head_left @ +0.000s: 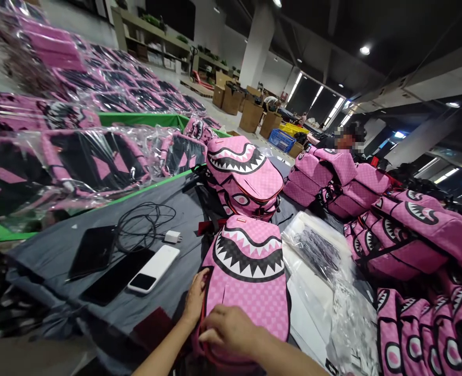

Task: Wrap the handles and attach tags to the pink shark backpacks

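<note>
A pink checkered backpack (250,303) with a black-and-white shark-mouth print lies in front of me, its top pointing away. My left hand (195,297) is at its left side, fingers closed against the edge. Over the lower left of the front panel, my right hand (228,326) has its fingers curled together near the red-edged seam; what is in that pinch is hidden. Just beyond, a second pink backpack (244,172) with the same print rests against the top of the first.
Left on the grey cloth (66,245) are a white power bank (154,269), dark phones, a charger (173,237) and a coiled cable (142,224). Plastic bags (320,250) lie right, beside stacked pink backpacks (403,224). Wrapped backpacks (97,156) fill the far left. A person (346,137) is behind.
</note>
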`<move>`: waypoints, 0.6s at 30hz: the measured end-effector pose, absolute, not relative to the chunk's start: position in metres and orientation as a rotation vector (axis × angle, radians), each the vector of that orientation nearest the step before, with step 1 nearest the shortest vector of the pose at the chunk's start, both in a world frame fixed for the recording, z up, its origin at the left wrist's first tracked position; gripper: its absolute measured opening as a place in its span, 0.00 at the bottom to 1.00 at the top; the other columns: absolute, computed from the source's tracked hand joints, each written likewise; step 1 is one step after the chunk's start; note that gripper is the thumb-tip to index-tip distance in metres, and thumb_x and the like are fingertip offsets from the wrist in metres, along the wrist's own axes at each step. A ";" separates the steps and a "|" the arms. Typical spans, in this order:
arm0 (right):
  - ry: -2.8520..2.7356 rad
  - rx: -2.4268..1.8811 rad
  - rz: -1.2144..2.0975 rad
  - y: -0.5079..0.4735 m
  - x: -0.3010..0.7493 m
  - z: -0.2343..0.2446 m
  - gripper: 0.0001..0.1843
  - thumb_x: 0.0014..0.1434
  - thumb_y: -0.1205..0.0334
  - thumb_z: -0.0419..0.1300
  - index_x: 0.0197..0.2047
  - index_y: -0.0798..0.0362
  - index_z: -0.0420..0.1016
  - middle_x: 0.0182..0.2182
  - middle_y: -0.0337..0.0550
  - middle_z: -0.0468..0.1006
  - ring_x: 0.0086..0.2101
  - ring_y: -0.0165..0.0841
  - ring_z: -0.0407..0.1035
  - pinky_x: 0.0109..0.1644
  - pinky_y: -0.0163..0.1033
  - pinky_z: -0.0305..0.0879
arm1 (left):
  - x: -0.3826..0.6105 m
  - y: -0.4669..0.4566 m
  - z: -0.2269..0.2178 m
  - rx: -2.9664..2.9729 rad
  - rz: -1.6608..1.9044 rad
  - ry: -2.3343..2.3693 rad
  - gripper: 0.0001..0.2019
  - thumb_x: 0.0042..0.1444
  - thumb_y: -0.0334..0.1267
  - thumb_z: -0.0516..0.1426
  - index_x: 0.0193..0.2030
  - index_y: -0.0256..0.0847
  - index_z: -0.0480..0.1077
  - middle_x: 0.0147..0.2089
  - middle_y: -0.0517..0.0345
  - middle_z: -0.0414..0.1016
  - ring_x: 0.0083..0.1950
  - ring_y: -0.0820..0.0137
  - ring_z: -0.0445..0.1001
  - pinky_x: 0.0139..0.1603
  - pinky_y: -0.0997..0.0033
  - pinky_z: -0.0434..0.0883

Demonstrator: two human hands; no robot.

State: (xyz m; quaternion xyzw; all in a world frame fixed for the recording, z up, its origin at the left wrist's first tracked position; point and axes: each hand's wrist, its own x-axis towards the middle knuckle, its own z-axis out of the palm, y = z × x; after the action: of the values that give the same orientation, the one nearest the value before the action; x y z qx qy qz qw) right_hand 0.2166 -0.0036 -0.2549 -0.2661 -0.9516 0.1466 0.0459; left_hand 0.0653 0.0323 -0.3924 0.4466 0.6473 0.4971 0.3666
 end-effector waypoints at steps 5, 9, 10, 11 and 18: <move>-2.950 -0.910 0.218 0.083 0.190 -0.234 0.17 0.69 0.68 0.56 0.59 0.51 0.72 0.57 0.47 0.76 0.57 0.37 0.68 0.58 0.42 0.65 | 0.059 0.046 -0.371 1.421 1.032 1.721 0.16 0.65 0.36 0.45 0.49 0.37 0.73 0.45 0.47 0.80 0.48 0.60 0.79 0.53 0.53 0.75; -3.158 -0.594 0.171 0.126 0.178 -0.240 0.09 0.68 0.68 0.57 0.45 0.50 0.79 0.52 0.43 0.81 0.57 0.38 0.66 0.68 0.51 0.52 | 0.030 0.032 -0.342 1.786 0.774 1.613 0.14 0.66 0.35 0.46 0.41 0.41 0.74 0.39 0.52 0.80 0.41 0.62 0.79 0.47 0.61 0.74; -3.187 -0.520 0.165 0.133 0.177 -0.242 0.08 0.68 0.68 0.58 0.43 0.50 0.79 0.49 0.42 0.81 0.55 0.37 0.67 0.69 0.51 0.50 | 0.020 0.024 -0.334 1.872 0.698 1.587 0.13 0.65 0.35 0.48 0.39 0.42 0.74 0.38 0.53 0.80 0.41 0.62 0.79 0.47 0.62 0.73; -3.211 -0.447 0.155 0.138 0.177 -0.242 0.07 0.67 0.67 0.58 0.42 0.50 0.79 0.47 0.42 0.82 0.52 0.37 0.68 0.69 0.51 0.50 | 0.011 0.013 -0.327 1.949 0.625 1.567 0.12 0.64 0.34 0.49 0.38 0.42 0.74 0.37 0.53 0.79 0.40 0.61 0.78 0.46 0.62 0.72; -3.209 -0.227 0.031 0.153 0.208 -0.220 0.11 0.65 0.67 0.54 0.42 0.53 0.78 0.36 0.46 0.77 0.40 0.38 0.65 0.62 0.50 0.54 | 0.051 -0.072 -0.308 2.275 0.217 1.264 0.03 0.56 0.29 0.61 0.34 0.40 0.72 0.36 0.51 0.80 0.33 0.62 0.78 0.34 0.68 0.71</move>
State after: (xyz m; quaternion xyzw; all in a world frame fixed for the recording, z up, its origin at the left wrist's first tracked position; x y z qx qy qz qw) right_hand 0.2079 0.1525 -0.2198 -0.0704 -0.9968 0.0095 -0.0376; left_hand 0.0506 -0.0724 -0.3084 0.8408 0.4670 0.0801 0.2619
